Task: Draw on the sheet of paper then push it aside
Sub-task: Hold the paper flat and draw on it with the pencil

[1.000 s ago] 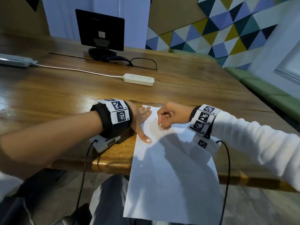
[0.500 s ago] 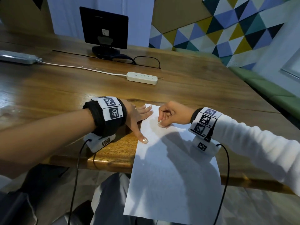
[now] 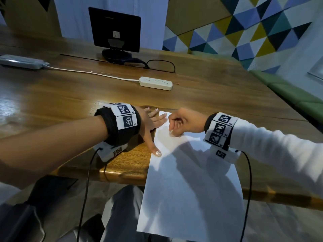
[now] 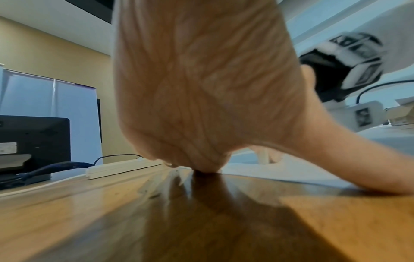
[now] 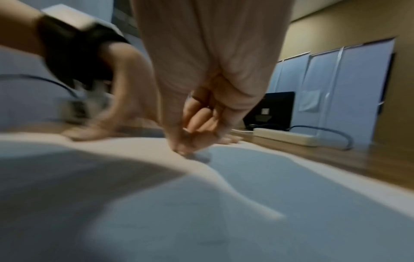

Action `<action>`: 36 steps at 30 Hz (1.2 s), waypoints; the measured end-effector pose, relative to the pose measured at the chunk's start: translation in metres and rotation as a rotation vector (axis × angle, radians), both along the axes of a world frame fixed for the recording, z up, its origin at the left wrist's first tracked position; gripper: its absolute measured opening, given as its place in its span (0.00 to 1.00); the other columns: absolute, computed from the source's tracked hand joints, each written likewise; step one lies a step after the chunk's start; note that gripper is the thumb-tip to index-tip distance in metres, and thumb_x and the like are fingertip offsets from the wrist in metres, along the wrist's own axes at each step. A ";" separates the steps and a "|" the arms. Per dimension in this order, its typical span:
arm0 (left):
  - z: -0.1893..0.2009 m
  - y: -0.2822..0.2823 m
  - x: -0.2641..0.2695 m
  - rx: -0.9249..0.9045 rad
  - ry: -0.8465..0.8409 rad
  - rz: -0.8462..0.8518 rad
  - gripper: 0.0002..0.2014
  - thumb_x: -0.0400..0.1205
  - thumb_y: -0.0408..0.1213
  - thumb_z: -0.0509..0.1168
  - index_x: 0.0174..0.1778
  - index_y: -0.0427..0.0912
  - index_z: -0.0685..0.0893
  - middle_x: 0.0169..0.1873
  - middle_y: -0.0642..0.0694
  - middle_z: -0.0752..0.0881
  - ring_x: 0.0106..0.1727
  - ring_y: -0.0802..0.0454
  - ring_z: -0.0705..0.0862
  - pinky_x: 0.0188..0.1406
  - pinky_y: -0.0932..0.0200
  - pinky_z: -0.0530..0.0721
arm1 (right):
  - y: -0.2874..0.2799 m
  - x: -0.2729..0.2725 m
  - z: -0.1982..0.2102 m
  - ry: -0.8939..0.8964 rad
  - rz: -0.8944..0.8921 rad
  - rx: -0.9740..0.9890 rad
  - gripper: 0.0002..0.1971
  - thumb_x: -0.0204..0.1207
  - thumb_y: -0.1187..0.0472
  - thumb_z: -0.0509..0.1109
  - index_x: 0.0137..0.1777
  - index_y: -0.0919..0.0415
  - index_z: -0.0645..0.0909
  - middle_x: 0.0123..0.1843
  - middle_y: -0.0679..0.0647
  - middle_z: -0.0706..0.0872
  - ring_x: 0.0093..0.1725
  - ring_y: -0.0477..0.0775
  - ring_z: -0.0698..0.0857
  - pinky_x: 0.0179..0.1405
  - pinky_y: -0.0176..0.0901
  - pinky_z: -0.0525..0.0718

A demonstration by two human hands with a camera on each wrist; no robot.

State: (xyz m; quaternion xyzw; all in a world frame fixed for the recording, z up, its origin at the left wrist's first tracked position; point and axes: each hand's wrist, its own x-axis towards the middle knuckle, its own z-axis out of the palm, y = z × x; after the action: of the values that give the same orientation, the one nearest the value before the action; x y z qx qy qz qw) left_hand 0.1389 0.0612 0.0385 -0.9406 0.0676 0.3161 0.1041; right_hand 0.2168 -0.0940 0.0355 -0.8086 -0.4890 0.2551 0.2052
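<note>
A white sheet of paper point(image 3: 190, 189) lies on the wooden table point(image 3: 61, 95), and its near half hangs over the front edge. My left hand point(image 3: 152, 128) rests flat on the sheet's far left corner with straight fingers, the thumb point(image 3: 157, 152) along the left edge. My right hand point(image 3: 172, 131) hovers at the sheet's far end, fingers curled and pinched on a thin white stick point(image 3: 171, 132) whose tip touches the paper. The right wrist view shows those pinched fingertips point(image 5: 190, 143) down on the paper point(image 5: 246, 212). No drawn marks are visible.
A white power strip point(image 3: 156, 83) and its cord lie mid-table. Behind it stand a black monitor point(image 3: 114, 29) and a pair of glasses point(image 3: 160, 65). A grey adapter point(image 3: 21, 62) sits far left. A green bench point(image 3: 288, 95) runs along the right. My legs are below the table edge point(image 3: 122, 173).
The head view drifts slightly. Both hands stay where they were on the paper, the right fingertips shifting only a little.
</note>
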 end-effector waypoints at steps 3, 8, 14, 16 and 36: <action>0.001 0.000 -0.001 0.005 -0.008 -0.007 0.65 0.64 0.76 0.63 0.80 0.49 0.25 0.78 0.52 0.24 0.79 0.47 0.23 0.78 0.39 0.29 | 0.002 -0.011 -0.003 0.031 0.059 -0.030 0.08 0.69 0.71 0.77 0.37 0.61 0.81 0.33 0.59 0.87 0.30 0.49 0.85 0.31 0.31 0.82; 0.002 0.000 -0.002 0.002 0.011 0.023 0.64 0.65 0.74 0.64 0.79 0.51 0.25 0.78 0.52 0.24 0.78 0.46 0.23 0.79 0.36 0.31 | 0.009 -0.005 0.004 0.005 0.043 -0.019 0.07 0.68 0.70 0.78 0.38 0.61 0.82 0.32 0.58 0.87 0.27 0.43 0.85 0.32 0.31 0.83; 0.003 -0.002 -0.004 -0.018 0.004 0.019 0.63 0.66 0.74 0.64 0.80 0.50 0.27 0.79 0.51 0.26 0.79 0.47 0.23 0.78 0.37 0.29 | 0.016 -0.015 0.003 0.000 0.118 -0.063 0.06 0.69 0.68 0.78 0.40 0.63 0.83 0.36 0.64 0.89 0.32 0.50 0.87 0.35 0.31 0.83; 0.001 0.000 -0.002 -0.027 0.018 0.039 0.63 0.65 0.75 0.63 0.81 0.52 0.29 0.80 0.50 0.28 0.79 0.47 0.23 0.78 0.36 0.30 | 0.024 -0.009 0.005 -0.034 0.064 -0.011 0.06 0.68 0.70 0.78 0.40 0.64 0.82 0.32 0.57 0.87 0.30 0.44 0.86 0.32 0.29 0.81; -0.002 0.005 0.003 -0.007 0.083 0.130 0.60 0.60 0.80 0.61 0.83 0.57 0.43 0.84 0.47 0.41 0.83 0.44 0.37 0.80 0.34 0.41 | 0.032 -0.020 0.001 -0.060 0.097 0.011 0.05 0.68 0.71 0.77 0.39 0.66 0.83 0.30 0.52 0.85 0.30 0.48 0.85 0.30 0.27 0.79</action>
State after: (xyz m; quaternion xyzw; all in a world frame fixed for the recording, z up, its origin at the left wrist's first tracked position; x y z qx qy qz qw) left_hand 0.1414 0.0658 0.0366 -0.9295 0.0116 0.3606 0.0768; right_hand 0.1964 -0.0625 0.0370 -0.7900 -0.5349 0.2380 0.1822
